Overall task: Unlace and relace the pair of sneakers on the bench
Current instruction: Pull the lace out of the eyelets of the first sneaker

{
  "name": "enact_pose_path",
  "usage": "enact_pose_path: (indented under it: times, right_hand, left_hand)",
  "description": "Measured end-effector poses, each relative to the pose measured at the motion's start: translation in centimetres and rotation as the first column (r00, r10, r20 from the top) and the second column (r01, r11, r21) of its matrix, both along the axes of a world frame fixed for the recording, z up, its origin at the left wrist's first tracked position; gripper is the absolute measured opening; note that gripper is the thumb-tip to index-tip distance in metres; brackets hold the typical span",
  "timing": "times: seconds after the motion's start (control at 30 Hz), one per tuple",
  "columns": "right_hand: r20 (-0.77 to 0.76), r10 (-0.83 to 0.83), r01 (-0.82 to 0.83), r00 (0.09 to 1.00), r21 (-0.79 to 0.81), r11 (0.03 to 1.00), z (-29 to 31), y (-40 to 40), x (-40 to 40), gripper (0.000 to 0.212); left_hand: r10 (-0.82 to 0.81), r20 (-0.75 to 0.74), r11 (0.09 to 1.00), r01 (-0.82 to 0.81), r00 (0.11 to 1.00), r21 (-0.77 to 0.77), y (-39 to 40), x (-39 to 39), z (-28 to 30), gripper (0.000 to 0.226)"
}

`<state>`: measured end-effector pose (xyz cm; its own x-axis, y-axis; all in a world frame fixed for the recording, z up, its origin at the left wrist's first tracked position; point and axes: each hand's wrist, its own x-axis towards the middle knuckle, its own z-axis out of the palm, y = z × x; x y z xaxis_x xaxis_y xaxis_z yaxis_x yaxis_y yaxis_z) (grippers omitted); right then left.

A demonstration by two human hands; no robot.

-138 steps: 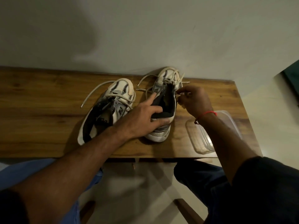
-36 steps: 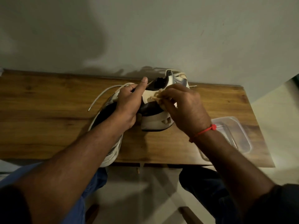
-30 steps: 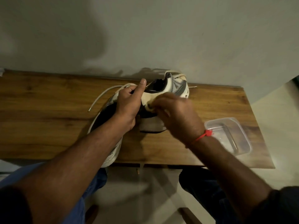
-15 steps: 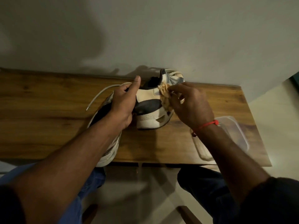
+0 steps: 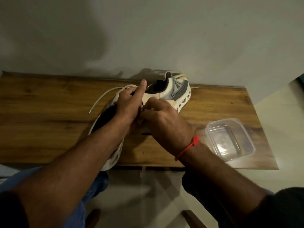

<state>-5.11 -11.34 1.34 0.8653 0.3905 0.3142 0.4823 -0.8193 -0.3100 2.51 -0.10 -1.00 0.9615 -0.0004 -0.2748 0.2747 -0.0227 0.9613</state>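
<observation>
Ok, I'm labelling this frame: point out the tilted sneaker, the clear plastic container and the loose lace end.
tilted sneaker (image 5: 178, 89), head view, on its grey side panel.
clear plastic container (image 5: 230, 139), head view, on its see-through base.
loose lace end (image 5: 89, 112), head view, on its tip.

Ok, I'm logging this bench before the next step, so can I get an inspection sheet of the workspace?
Surface: wooden bench against a plain wall.
Job's things: right sneaker tipped on its side; left sneaker lies under the left forearm, loose lace trailing on the bench.
Clutter: clear plastic container, right end.
Grippers: left hand grips the tipped sneaker, thumb up; right hand has fingers curled at its lace area, the pinch itself hidden.
Cables: nothing seen.
Surroundings: pale floor, person's knees.
</observation>
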Motion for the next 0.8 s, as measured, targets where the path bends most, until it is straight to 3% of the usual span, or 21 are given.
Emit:
enact_pose_path:
  times: [0.13, 0.27, 0.37, 0.5, 0.53, 0.67, 0.73, 0.8]
  right_hand:
    - [0.064, -0.212, 0.202, 0.975, 0.135, 0.97, 0.4, -3.9, 2.0, 0.016]
    - [0.023, -0.407, 0.395, 0.913, 0.193, 0.898, -0.5, -7.3, 3.4, 0.015]
    - [0.04, -0.358, 0.34, 0.933, 0.226, 0.913, -0.5, -5.7, 2.8, 0.016]
    - [0.134, -0.04, 0.02, 0.99, 0.148, 0.989, 0.2, -1.0, 1.4, 0.031]
    - [0.124, -0.04, 0.024, 0.991, 0.128, 0.992, 0.2, -1.4, 1.6, 0.029]
    - [0.089, -0.335, 0.315, 0.938, 0.185, 0.931, -0.2, -6.1, 3.2, 0.018]
    - [0.074, -0.345, 0.327, 0.936, 0.184, 0.927, -0.6, -5.9, 3.2, 0.017]
    - [0.121, -0.261, 0.236, 0.958, 0.193, 0.953, -0.9, -3.8, 2.6, 0.015]
  left_hand:
    - [-0.003, -0.027, 0.991, 0.0, 1.0, -0.131, -0.4, 0.0, 0.3, 0.038]
    - [0.02, -0.03, 0.991, -0.023, 0.999, -0.131, -0.7, 0.1, -0.5, 0.043]
    - [0.02, -0.031, 0.99, -0.024, 0.999, -0.139, -0.5, 0.1, -0.2, 0.037]
    - [-0.035, 0.006, 0.988, 0.035, 0.999, -0.15, 0.0, -0.2, 0.2, 0.036]
    - [-0.051, 0.018, 0.989, 0.053, 0.999, -0.135, -0.2, -0.3, 0.3, 0.037]
    - [-0.084, 0.034, 0.992, 0.087, 0.996, -0.095, -1.0, -0.8, 0.3, 0.047]
    - [-0.112, 0.03, 0.991, 0.114, 0.993, -0.068, -1.2, -1.2, 0.1, 0.055]
    - [-0.103, 0.024, 0.992, 0.105, 0.994, -0.077, -1.0, -1.5, 0.1, 0.054]
